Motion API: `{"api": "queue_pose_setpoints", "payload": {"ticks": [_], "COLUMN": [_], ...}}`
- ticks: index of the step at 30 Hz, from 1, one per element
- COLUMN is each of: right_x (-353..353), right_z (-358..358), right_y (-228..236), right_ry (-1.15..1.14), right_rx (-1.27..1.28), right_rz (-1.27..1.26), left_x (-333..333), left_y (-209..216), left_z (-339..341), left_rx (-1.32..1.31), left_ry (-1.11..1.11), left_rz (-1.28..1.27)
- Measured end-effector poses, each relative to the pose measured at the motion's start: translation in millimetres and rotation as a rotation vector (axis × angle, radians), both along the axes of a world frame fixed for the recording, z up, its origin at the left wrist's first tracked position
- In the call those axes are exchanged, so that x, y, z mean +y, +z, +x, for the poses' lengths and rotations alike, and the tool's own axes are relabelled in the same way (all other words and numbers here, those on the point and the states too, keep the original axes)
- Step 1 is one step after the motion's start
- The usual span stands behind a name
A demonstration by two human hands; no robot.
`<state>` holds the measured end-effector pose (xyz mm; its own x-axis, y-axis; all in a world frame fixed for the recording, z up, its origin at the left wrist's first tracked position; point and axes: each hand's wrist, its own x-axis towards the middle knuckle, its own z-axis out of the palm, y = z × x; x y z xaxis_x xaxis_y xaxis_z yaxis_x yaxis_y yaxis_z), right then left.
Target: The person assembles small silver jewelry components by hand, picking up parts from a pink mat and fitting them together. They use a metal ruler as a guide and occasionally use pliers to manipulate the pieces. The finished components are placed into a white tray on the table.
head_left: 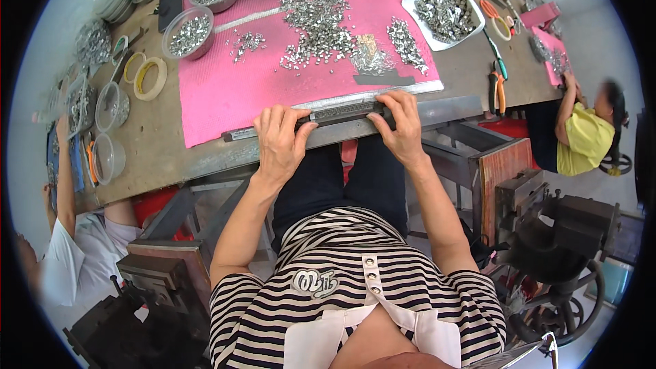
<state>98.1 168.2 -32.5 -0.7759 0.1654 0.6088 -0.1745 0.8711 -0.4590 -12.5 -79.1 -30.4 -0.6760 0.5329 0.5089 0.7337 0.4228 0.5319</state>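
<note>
My left hand (279,135) and my right hand (402,126) grip opposite ends of a long dark strip (345,113) with a grey textured middle, held level at the front edge of the table. Fingers curl over each end, with the thumbs on the near side. A pink ribbed mat (236,89) lies just beyond. Loose small silvery metal pieces (314,17) are heaped on it, and thin metal pins (369,60) lie near a flat dark grey strip (384,79). Left of my left hand, a pen-like rod (239,134) rests along the edge.
Plastic bowls (189,34) and a white tray (444,17) hold more metal pieces. Tape rolls (150,79) lie at left, orange-handled pliers (497,89) at right. Co-workers sit on both sides: a white sleeve (65,260) and a yellow shirt (586,138). Black hand-wheel machines (560,239) stand nearby.
</note>
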Motion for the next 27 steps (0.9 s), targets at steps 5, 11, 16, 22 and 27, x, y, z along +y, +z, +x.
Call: {"api": "queue_pose_setpoints", "payload": {"ticks": [5, 11, 16, 22, 27], "right_x": [-11.6, -12.3, -11.2, 4.3, 1.3], "right_z": [5.2, 4.8, 3.0, -10.9, -12.7], "right_y": [-10.6, -12.3, -6.2, 20.2, 17.4], "right_ry": [-0.083, -0.081, -0.071, 0.016, -0.025], "right_rx": [0.094, 0.115, 0.077, -0.167, -0.143], "right_rz": [0.058, 0.07, 0.042, -0.004, -0.08], "left_x": [-0.7, -0.3, -0.4, 4.3, 9.2], "left_y": [-4.2, -9.4, -3.7, 7.7, 13.2], "left_z": [4.3, 6.8, 5.9, -5.2, -5.0], "left_rx": [0.081, 0.122, 0.073, -0.07, -0.044], "left_ry": [-0.019, 0.001, -0.001, 0.017, 0.04], "left_rz": [0.045, 0.049, 0.016, -0.033, -0.039]}}
